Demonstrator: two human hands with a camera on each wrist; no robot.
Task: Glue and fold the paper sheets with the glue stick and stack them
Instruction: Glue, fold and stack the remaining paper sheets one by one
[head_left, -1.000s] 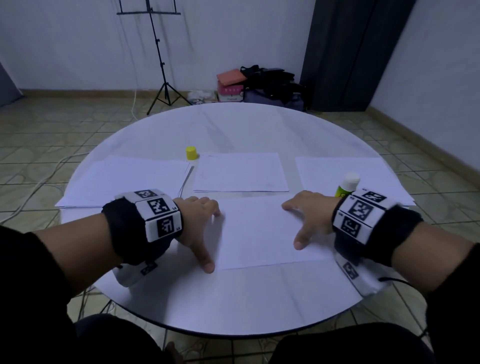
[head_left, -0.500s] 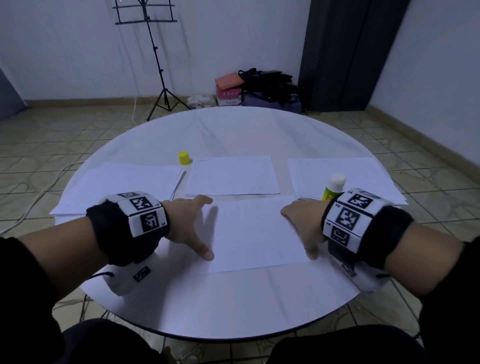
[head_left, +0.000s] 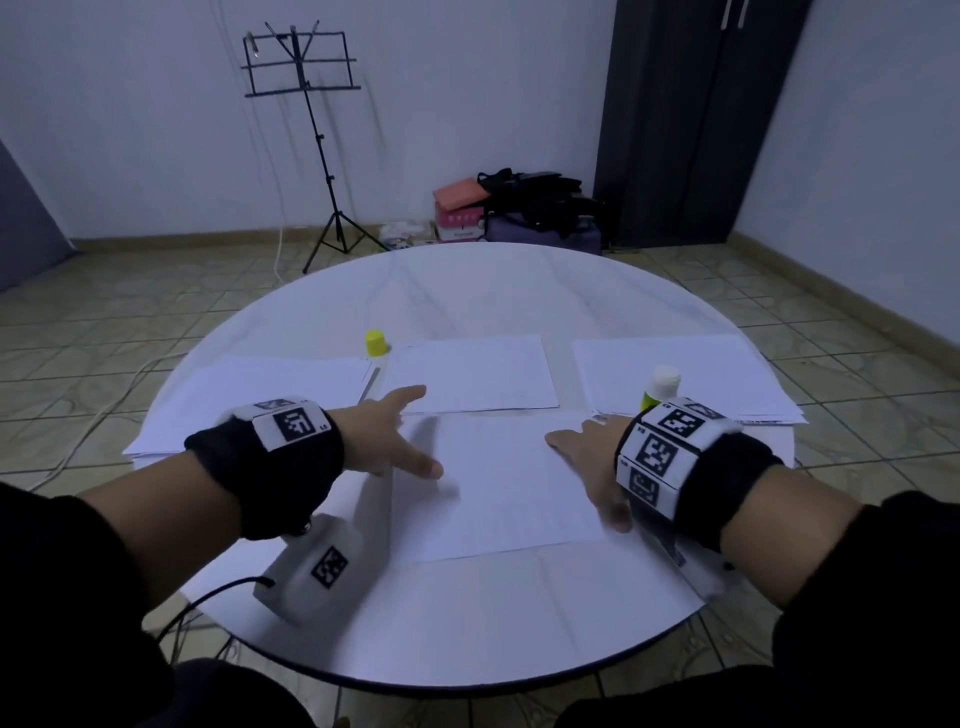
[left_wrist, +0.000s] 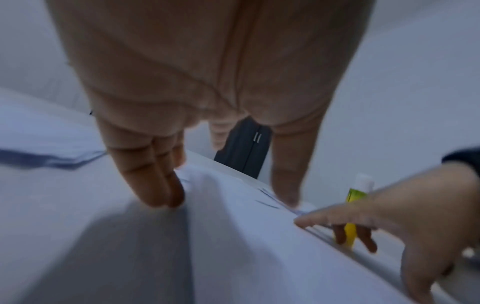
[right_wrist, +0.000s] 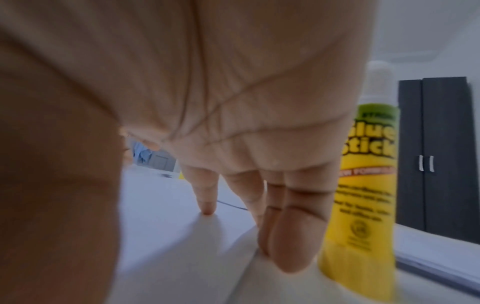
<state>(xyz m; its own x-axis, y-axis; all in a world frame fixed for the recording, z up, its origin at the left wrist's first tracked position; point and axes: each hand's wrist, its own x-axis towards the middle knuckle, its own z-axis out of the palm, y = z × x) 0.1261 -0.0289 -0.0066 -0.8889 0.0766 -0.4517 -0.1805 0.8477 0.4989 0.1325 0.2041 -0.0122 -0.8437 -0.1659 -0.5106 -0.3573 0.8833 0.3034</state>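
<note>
A white sheet (head_left: 498, 483) lies flat in front of me on the round white table (head_left: 467, 623). My left hand (head_left: 410, 431) hovers over the sheet's left edge with straight fingers (left_wrist: 166, 185) and holds nothing. On the sheet's right edge my right hand (head_left: 584, 478) lies flat, its fingertips (right_wrist: 285, 246) pressing the paper. The uncapped yellow glue stick (head_left: 658, 387) stands upright just beyond the right hand, and shows close up in the right wrist view (right_wrist: 369, 174). Its yellow cap (head_left: 376, 343) stands farther back on the left.
A smaller sheet (head_left: 472, 374) lies beyond the front one. Paper stacks sit at the left (head_left: 260, 395) and right (head_left: 685, 374) of the table. A music stand (head_left: 311, 130), bags (head_left: 530, 202) and a dark cabinet (head_left: 691, 119) are behind the table.
My left hand has lifted off the sheet's left edge and moved forward with its fingers stretched out. The right hand stays flat on the right edge. The head view has tilted up.
</note>
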